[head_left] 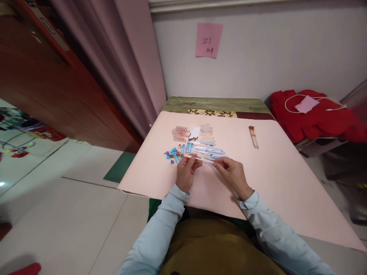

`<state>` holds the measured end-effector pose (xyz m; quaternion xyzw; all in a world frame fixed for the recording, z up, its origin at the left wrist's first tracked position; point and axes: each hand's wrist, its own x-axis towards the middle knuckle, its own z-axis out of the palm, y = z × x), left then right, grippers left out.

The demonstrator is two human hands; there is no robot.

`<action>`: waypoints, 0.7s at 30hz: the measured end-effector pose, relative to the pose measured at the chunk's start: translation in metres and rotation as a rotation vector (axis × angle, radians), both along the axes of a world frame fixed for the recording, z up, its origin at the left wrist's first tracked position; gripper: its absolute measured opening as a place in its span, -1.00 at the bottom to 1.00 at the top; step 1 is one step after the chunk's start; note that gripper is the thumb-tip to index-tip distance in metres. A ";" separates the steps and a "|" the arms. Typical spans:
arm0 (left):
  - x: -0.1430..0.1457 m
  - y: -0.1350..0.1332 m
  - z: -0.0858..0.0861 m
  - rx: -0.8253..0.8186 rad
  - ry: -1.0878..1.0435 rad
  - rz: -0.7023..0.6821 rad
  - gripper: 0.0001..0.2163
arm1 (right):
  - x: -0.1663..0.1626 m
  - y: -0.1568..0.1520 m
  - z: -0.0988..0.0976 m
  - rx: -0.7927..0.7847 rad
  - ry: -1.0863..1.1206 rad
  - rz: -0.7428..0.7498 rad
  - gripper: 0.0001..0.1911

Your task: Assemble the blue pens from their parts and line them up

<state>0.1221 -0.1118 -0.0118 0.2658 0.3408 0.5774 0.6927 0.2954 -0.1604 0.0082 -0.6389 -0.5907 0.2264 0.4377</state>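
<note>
Your left hand (185, 172) is closed on an orange pen barrel (187, 156), which you hold by thumb and fingers just above the pink table cover (286, 172). Your right hand (232, 173) is pinched with its fingertips on a thin white refill (207, 160). The refill lies between the two hands and points toward the barrel. I cannot tell if its tip is already inside the barrel, because the parts are too small in the view.

I think the work in hand asks mostly for good alignment. Hold the barrel level and quiet, and bring the refill in one straight line with it, not at an angle, because such a thin piece will probably bend easily. Grip the refill close to its front end, so it does not shake. Rest both wrists on the table for support.

Just behind your hands are the small blue caps (172, 153) and the heap of pen parts (200, 143). Take care that your knuckles do not push them. Two brown pens (253, 136) lie well apart on the right
</note>
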 end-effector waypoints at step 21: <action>-0.002 -0.001 0.000 0.011 -0.022 0.001 -0.69 | -0.002 0.103 0.022 -0.071 -0.674 0.207 -0.78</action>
